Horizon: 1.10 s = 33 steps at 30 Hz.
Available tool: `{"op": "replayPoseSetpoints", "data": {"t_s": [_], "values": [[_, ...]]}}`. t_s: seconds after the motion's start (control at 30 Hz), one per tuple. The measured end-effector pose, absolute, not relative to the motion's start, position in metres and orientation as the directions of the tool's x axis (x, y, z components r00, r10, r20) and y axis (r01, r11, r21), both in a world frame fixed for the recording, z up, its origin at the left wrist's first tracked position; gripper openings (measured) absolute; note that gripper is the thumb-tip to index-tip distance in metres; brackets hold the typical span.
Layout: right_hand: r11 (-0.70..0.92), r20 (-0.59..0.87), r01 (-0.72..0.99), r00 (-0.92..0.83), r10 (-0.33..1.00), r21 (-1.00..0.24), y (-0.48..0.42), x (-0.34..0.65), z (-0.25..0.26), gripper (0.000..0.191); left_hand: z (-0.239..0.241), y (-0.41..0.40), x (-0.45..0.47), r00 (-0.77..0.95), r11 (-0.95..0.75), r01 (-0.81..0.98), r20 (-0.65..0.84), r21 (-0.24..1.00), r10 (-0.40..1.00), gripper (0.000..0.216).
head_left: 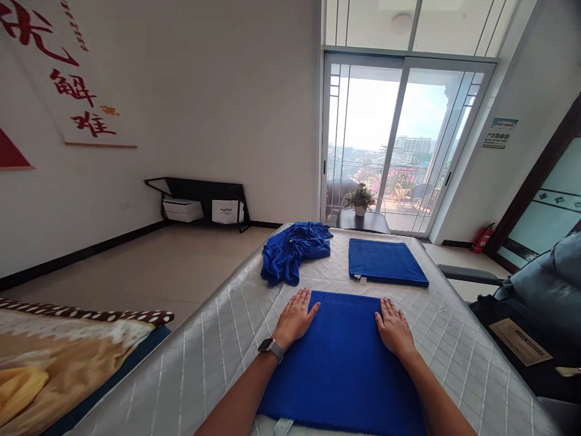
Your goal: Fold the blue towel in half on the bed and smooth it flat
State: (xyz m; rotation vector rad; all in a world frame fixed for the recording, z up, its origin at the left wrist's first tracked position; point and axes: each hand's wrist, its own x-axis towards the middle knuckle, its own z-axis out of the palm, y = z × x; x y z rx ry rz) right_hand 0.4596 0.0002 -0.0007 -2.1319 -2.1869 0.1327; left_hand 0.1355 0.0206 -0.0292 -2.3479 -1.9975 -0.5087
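A blue towel (342,357) lies spread flat on the silver quilted bed (218,339) right in front of me. My left hand (296,316) rests flat and open on its far left corner, a watch on the wrist. My right hand (394,328) lies flat and open on the far right corner. Beyond them a folded blue towel (385,261) sits neatly on the bed. A crumpled blue towel (294,249) is heaped to its left near the far edge.
A patterned blanket (54,357) lies at the lower left. A small dark table with a potted plant (361,198) stands by the glass balcony door. A black shelf (200,203) lines the far wall. A grey chair (540,290) and a fire extinguisher (482,237) are at right.
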Motion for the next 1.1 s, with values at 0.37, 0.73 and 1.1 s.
{"op": "replayPoseSetpoints", "data": {"t_s": [0.37,0.73,1.1], "values": [[0.016,-0.012,0.993,-0.018,1.0,-0.114,-0.0014,0.4587,0.0018,0.067,-0.024,0.0173,0.1372,0.132,-0.183,0.962,0.242,0.202,0.961,0.077],[0.018,-0.015,0.993,-0.02,1.0,-0.117,-0.0003,0.4597,0.0011,0.067,-0.0267,0.019,0.1364,0.13,-0.185,0.963,0.261,0.199,0.957,0.075],[0.013,-0.019,0.992,-0.016,1.0,-0.128,-0.001,0.4593,0.0024,0.067,-0.0279,0.0192,0.1362,0.128,-0.186,0.962,0.272,0.199,0.954,0.073]]}}
